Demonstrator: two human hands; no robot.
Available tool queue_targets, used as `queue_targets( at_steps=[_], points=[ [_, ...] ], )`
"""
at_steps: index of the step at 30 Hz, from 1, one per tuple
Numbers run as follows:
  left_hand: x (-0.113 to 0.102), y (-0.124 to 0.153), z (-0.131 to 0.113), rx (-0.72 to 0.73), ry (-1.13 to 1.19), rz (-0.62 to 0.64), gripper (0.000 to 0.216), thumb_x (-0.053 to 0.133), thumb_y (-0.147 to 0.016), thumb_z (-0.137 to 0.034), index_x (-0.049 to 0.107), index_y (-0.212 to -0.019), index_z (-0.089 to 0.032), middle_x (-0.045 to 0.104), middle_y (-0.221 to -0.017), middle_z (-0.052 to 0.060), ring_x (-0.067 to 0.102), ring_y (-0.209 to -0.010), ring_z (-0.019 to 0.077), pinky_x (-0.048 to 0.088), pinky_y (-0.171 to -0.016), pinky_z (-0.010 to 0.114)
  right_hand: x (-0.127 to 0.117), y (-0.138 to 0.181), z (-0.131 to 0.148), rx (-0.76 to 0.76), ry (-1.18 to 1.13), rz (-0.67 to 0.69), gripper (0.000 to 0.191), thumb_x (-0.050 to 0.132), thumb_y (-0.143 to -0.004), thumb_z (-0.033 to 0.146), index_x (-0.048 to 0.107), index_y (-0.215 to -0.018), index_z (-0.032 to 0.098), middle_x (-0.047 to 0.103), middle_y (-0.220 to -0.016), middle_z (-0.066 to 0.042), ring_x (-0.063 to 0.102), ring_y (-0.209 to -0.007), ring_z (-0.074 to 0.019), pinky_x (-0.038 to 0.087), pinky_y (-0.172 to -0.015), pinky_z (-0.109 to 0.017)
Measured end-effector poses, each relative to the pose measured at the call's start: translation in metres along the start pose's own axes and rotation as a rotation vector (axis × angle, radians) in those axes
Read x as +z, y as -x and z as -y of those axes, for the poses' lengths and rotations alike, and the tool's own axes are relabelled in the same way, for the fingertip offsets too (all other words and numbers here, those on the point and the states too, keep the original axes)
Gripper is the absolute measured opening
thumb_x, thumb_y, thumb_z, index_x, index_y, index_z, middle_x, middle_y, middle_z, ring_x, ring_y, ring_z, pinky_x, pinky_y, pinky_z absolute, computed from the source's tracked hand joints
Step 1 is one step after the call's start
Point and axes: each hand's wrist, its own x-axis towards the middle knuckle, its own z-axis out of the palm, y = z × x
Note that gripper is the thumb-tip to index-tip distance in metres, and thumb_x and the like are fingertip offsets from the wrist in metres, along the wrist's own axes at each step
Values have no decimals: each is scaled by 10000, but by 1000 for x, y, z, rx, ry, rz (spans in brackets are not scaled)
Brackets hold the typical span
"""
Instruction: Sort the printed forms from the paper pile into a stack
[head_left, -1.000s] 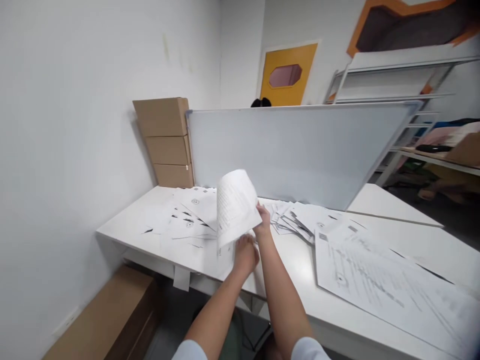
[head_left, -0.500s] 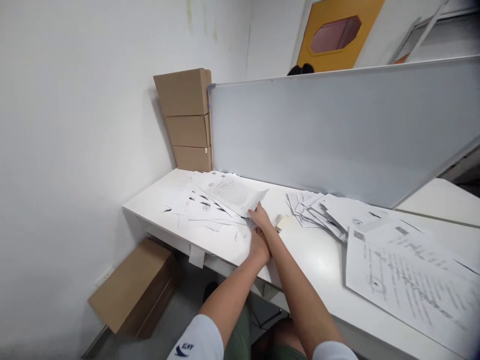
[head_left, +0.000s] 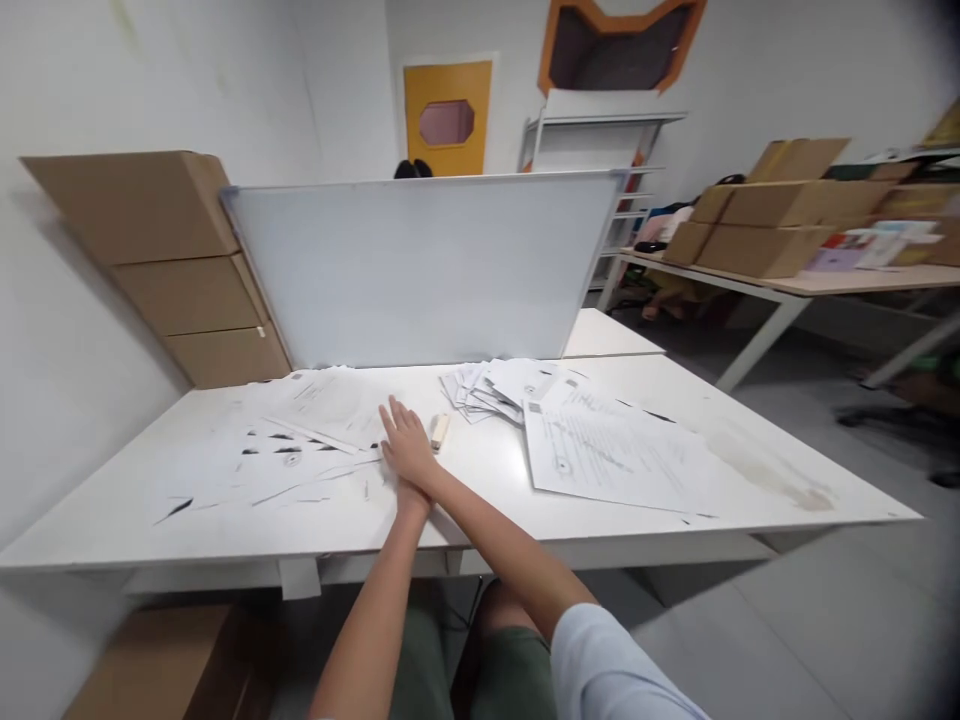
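Observation:
My right hand lies flat, fingers stretched out, on the right edge of a loose spread of printed sheets on the white table. My left arm reaches in from below, and my left hand sits under the right wrist with its fingers hidden. A small beige block lies just right of my right hand. Further right are a fanned stack of papers and large printed sheets.
A whiteboard stands on edge along the back of the table. Stacked cardboard boxes stand at the left wall, another box under the table. More boxes sit on a table at right. A person's dark hair shows behind the whiteboard.
The sheet my right hand held curled up in the air now lies on the left pile, with the hand flat beside it. The view has swung right and pulled back.

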Motion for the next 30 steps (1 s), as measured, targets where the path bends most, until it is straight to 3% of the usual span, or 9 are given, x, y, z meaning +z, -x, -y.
queue_targets(
  at_steps=[2, 3, 5, 9, 12, 17, 20, 23, 30],
  points=[
    [-3, 1, -4, 1, -59, 7, 487, 462, -924, -204, 519, -1404, -143, 523, -1455, 163, 332, -1442, 367, 252, -1188, 537, -19, 20, -16, -97, 30, -70, 680, 471, -938, 264, 252, -1572, 151, 105, -1667, -112, 126, -1530, -257, 86, -1231, -436],
    [-4, 2, -6, 6, -96, 5, 486, 447, -928, -198, 515, -1402, -116, 505, -1470, 176, 336, -1441, 361, 260, -1185, 528, -30, 31, -31, -69, 47, -85, 663, 463, -943, 285, 272, -1566, 165, 123, -1666, -99, 122, -1532, -250, 72, -1234, -443],
    [-7, 4, -12, 34, -202, -11, 492, 406, -941, -200, 500, -1405, -67, 471, -1499, 192, 357, -1429, 344, 297, -1166, 504, -50, 55, -75, 157, 98, -89, 650, 456, -948, 332, 302, -1555, 157, 154, -1658, -119, 125, -1531, -267, 75, -1229, -475],
    [-10, 5, -18, 74, -375, -42, 508, 357, -956, -220, 496, -1408, -33, 480, -1501, 180, 395, -1404, 317, 337, -1138, 468, -84, 113, -180, 793, 239, 35, 797, 486, -932, 469, 242, -1557, 40, 116, -1644, -219, 77, -1527, -355, 86, -1204, -560],
    [-10, 3, -18, 70, -406, -44, 516, 344, -959, -225, 498, -1407, -21, 490, -1495, 176, 406, -1395, 311, 346, -1126, 456, -97, 165, -228, 989, 215, 185, 808, 388, -960, 513, 186, -1567, 19, 153, -1636, -221, 134, -1519, -342, 145, -1194, -566],
    [-11, 3, -18, 78, -414, -56, 510, 335, -962, -220, 508, -1409, -47, 495, -1493, 164, 397, -1406, 304, 347, -1123, 446, -100, 223, -243, 1102, 230, 151, 789, 237, -977, 543, 215, -1559, 12, 180, -1632, -212, 155, -1513, -335, 133, -1196, -564],
    [-13, 3, -19, 74, -405, -44, 511, 333, -963, -224, 509, -1407, -42, 489, -1498, 168, 397, -1408, 302, 343, -1130, 449, -105, 222, -242, 1142, 250, 110, 807, 210, -976, 566, 217, -1555, 3, 150, -1633, -233, 152, -1509, -358, 157, -1183, -571],
    [-14, 2, -20, 65, -401, -22, 521, 326, -966, -231, 497, -1413, -26, 477, -1508, 168, 391, -1411, 303, 336, -1138, 449, -108, 207, -241, 1037, 285, 117, 772, 245, -980, 557, 201, -1573, 65, 122, -1650, -192, 107, -1523, -331, 157, -1182, -569],
    [-15, 3, -20, 58, -400, -25, 508, 340, -967, -226, 506, -1413, -48, 478, -1504, 174, 394, -1414, 297, 338, -1137, 444, -104, 201, -233, 949, 265, 80, 556, 309, -1004, 368, 387, -1476, 84, 485, -1468, -209, 352, -1430, -287, 255, -1142, -490]
  ],
)
